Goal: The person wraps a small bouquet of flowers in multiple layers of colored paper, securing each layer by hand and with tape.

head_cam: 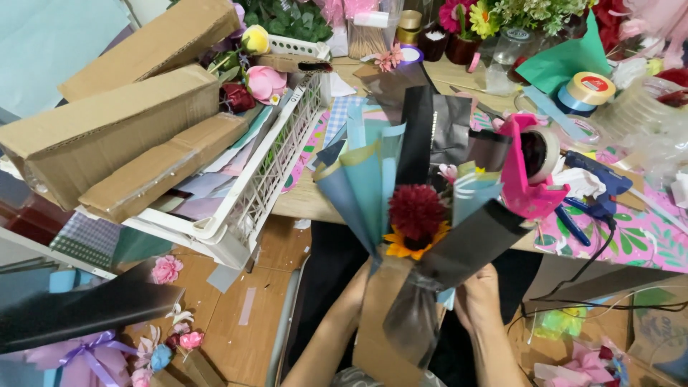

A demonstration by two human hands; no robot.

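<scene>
Both hands sit lowest in the frame, at bottom centre, holding a bouquet wrapped in blue, black and brown paper sheets (401,236) by its stem end. The left hand (356,294) is half hidden behind the brown kraft sheet, so I cannot tell how its grip stands; the right hand (479,297) has its grip closed around the gathered black mesh at the neck.

Judging by the layers, wrapping looks well along: the sheets already fan around the flowers, while no ribbon or tie shows at the neck.

At upper left, long brown cardboard boxes (115,129) lie over a white plastic lattice basket (272,172) of paper scraps. A pink tape dispenser (527,172) stands on the wooden tabletop (304,201) at right. Smallest, a dark red pompom flower (416,209) sits above an orange sunflower (408,247) mid-bouquet.
</scene>
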